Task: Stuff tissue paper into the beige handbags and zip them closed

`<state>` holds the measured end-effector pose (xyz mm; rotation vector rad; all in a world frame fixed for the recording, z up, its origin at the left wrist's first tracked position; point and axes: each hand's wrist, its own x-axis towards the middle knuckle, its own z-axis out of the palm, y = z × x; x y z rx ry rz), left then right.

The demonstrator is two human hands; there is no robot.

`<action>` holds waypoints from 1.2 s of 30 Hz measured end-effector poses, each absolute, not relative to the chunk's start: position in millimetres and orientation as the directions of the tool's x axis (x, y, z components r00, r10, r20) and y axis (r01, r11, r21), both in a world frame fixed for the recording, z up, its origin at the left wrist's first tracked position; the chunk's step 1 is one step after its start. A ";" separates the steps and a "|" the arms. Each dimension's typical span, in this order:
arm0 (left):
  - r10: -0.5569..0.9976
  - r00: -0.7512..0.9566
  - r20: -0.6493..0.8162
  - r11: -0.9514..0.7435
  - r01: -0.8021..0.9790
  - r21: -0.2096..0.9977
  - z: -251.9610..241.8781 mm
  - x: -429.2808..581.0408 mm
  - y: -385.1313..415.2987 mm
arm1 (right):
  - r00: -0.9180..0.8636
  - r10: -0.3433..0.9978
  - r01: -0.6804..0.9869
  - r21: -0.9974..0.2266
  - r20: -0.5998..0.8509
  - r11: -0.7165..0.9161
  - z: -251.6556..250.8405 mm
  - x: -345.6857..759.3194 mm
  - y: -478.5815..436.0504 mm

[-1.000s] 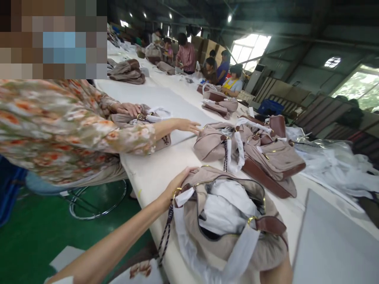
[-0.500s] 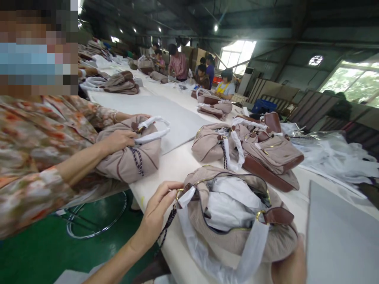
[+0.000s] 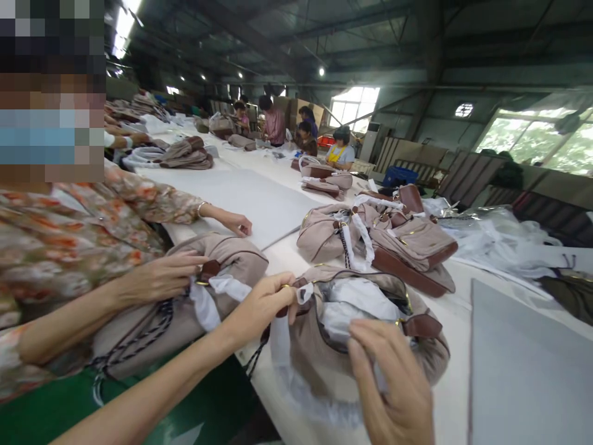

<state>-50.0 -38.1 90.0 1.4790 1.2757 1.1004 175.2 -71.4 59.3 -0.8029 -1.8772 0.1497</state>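
Note:
A taupe handbag (image 3: 324,364) with brown leather tabs stands unzipped on the white table, white stuffing paper (image 3: 359,300) showing inside. My left hand (image 3: 273,298) pinches the leather tab and gold ring at its left end. A black braided cord hangs just below those fingers. In front of the bag's open mouth is my right hand (image 3: 393,377), fingers bent and thumb apart, hiding part of the near rim. The bag's white-wrapped handle (image 3: 301,395) droops over its near side and passes behind that hand.
At left a co-worker in a floral shirt (image 3: 69,241) handles another taupe handbag (image 3: 236,259). More handbags (image 3: 403,238) lie beyond mine. Grey board (image 3: 528,364) lies at right, plastic bags (image 3: 500,241) behind it. Other people work farther along the table.
My right hand has left the bag's right end and come up before its opening. My left hand now grips the tab more closely. The co-worker's bag has tipped toward the table edge.

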 end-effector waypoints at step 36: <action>0.980 0.194 0.048 -0.108 0.310 0.944 122.2 -72.3 -31.7 | -0.343 0.894 0.387 -0.824 0.287 0.413 94.1 134.3 4.6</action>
